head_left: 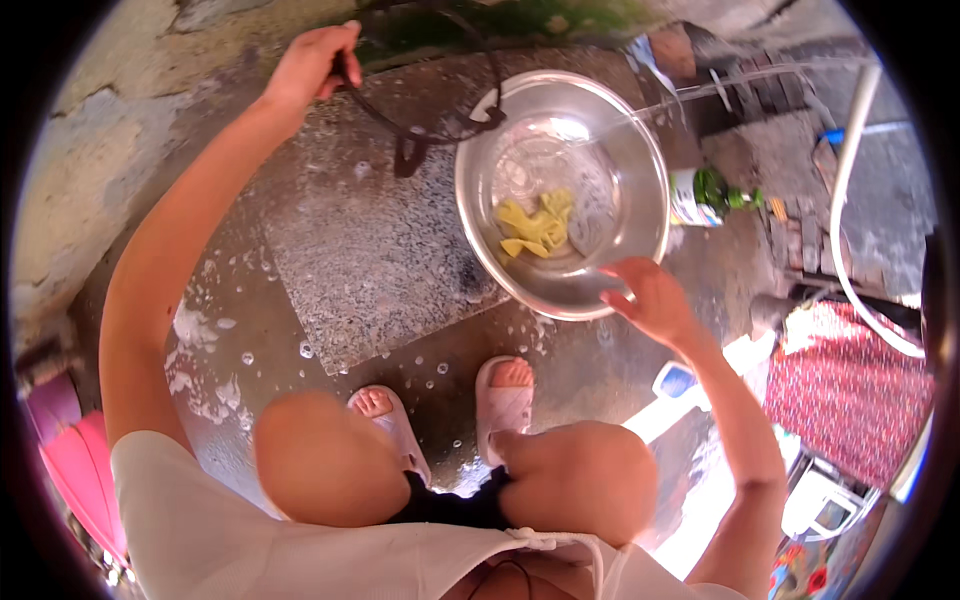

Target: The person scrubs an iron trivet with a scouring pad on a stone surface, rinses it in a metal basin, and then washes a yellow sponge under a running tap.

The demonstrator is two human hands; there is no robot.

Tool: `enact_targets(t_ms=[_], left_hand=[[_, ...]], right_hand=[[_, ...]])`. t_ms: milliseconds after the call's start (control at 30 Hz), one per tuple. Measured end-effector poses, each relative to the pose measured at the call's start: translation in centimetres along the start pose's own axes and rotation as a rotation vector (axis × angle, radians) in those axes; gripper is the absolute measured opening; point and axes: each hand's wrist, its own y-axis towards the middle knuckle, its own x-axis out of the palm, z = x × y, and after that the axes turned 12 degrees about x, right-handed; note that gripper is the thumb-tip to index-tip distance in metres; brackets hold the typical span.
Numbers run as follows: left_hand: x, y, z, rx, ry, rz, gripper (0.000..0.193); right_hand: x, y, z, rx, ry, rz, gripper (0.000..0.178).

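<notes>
A shiny steel basin (pixel 640 160) sits on the wet ground ahead of me, with water and a yellow cloth (pixel 535 228) inside. My right hand (pixel 648 293) grips its near rim. My left hand (pixel 310 62) reaches far forward and is closed around a dark hose (pixel 400 125) that curves across to the basin's far-left rim. A thin stream of water (pixel 700 90) arcs into the basin from the upper right.
A speckled stone slab (pixel 370 250) lies under the basin's left side, with soap foam (pixel 200 340) on the wet floor. A green bottle (pixel 712 195) lies right of the basin. A white pipe (pixel 850 170), red patterned cloth (pixel 850 390) and pink tub (pixel 85 470) flank me.
</notes>
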Motion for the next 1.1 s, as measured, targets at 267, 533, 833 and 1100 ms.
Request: enact_targets(t_ms=[267, 533, 833, 1100], left_hand=[[1.8, 0.0, 2.9, -0.034, 0.075, 0.039, 0.031], [10.6, 2.2, 4.6, 0.046, 0.151, -0.212, 0.043], [25.0, 1.8, -1.0, -0.220, -0.176, -0.191, 0.039], [25.5, 1.6, -2.2, -0.373, -0.512, -0.243, 0.025]], right_hand=[[10.7, 0.2, 2.0, -0.110, -0.155, -0.238, 0.049], [13.9, -12.1, 8.9, -0.257, -0.323, -0.196, 0.032], [21.2, -19.8, 14.8, -0.252, -0.452, -0.032, 0.039], [5.1, -5.4, 5.9, -0.091, 0.269, 0.426, 0.039]])
